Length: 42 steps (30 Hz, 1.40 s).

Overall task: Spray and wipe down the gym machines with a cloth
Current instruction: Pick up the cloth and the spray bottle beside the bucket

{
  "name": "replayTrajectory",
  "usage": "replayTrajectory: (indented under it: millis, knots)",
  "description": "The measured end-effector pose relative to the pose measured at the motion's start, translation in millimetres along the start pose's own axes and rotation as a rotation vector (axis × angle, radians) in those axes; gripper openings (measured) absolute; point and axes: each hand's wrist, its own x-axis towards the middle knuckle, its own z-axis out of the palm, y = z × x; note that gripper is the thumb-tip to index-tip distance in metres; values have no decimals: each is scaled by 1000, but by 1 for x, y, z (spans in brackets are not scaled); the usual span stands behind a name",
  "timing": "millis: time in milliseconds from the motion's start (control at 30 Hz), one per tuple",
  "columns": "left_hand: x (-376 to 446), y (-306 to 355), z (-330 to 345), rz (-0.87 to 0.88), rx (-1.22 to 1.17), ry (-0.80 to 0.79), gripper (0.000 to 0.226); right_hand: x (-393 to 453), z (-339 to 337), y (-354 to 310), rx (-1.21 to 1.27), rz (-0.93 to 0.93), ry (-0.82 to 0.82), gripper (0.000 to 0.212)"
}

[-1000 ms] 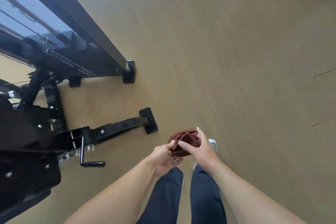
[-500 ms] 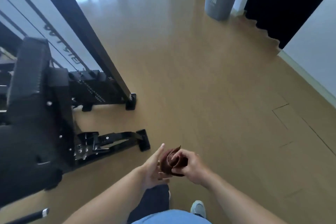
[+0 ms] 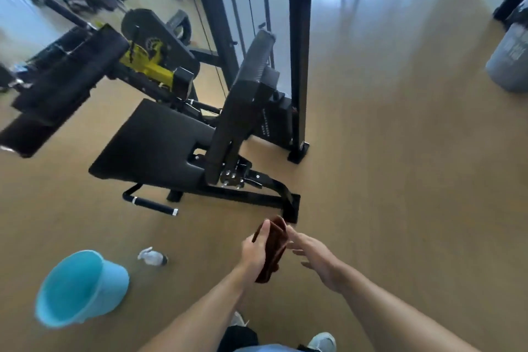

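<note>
My left hand (image 3: 254,251) grips a folded dark brown cloth (image 3: 273,248) and holds it upright above the floor. Just right of the cloth, my right hand (image 3: 311,251) is open with fingers spread and holds nothing. A black gym machine stands ahead of me with a wide seat pad (image 3: 154,140) and an upright back pad (image 3: 245,100). A small clear spray bottle (image 3: 153,256) lies on its side on the floor, left of my hands.
A light blue bucket (image 3: 94,280) stands on the floor at lower left. A tall black frame post (image 3: 300,51) rises beside the machine. A grey bin (image 3: 508,57) stands at the far right. More machines, one with yellow parts (image 3: 148,66), crowd the upper left.
My view has swung left and up, bringing the seat, bucket and spray bottle into sight. My right hand has let go of the cloth, which both hands held before; the left now holds it alone.
</note>
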Motion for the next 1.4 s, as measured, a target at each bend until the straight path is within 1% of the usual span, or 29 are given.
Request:
replayTrajectory:
  millis: [33, 100, 167, 233, 333, 433, 500, 567, 633, 667, 767, 867, 900, 967, 1033, 1100, 1167, 1233, 1267, 1400]
  knots:
    - [-4, 0, -8, 30, 0, 12, 57, 4, 14, -7, -8, -20, -31, 53]
    - [-11, -2, -27, 77, 25, 20, 53, 13, 38, -15, -13, -48, -47, 55]
    - [-16, -7, -57, 106, 52, 46, 48, 26, 64, -18, -6, -85, -45, 47]
    - [-21, -12, -86, 75, 30, 48, 49, 37, 87, -20, 11, -71, -71, 36]
    - [-21, -27, -134, 52, -22, 34, 52, 50, 130, -25, 8, -48, -110, 28]
    - [-18, -48, -180, 49, -106, 8, 41, 63, 179, -27, -77, -96, -19, 21]
    - [-13, -60, -209, 44, -147, 23, 35, 73, 213, -28, -125, -116, 23, 16]
    - [-2, -70, -246, 16, -204, 73, 30, 84, 252, -29, -195, -133, 45, 15]
    - [12, -75, -291, 8, -273, 161, 30, 94, 295, -30, -225, -140, 65, 16]
    - [19, -75, -313, 16, -273, 205, 32, 99, 317, -31, -207, -138, 77, 17]
    - [24, -70, -364, 50, -173, 266, 36, 110, 368, -34, -124, -131, 103, 16]
    - [23, -60, -402, 39, -184, 370, 41, 124, 412, -47, -29, -118, 88, 14]
    - [25, -56, -414, 25, -217, 361, 40, 131, 427, -53, 6, -106, 77, 16]
    - [29, -49, -432, 21, -293, 282, 34, 143, 449, -66, 77, -83, 59, 21]
    - [35, -45, -453, 51, -246, 254, 27, 156, 470, -76, 100, -78, 46, 23]
    - [41, -44, -473, 56, -126, 271, 18, 167, 483, -84, 40, -102, 56, 15]
    - [55, -50, -496, 34, -103, 333, 22, 182, 496, -91, -55, -164, 116, 11]
    - [69, -54, -513, 12, -87, 424, 25, 193, 506, -96, -164, -233, 185, 11]
    - [73, -53, -520, 5, -86, 451, 25, 197, 512, -99, -208, -259, 193, 12]
    - [86, -25, -548, 23, -80, 562, 23, 227, 541, -110, -338, -327, 157, 18]
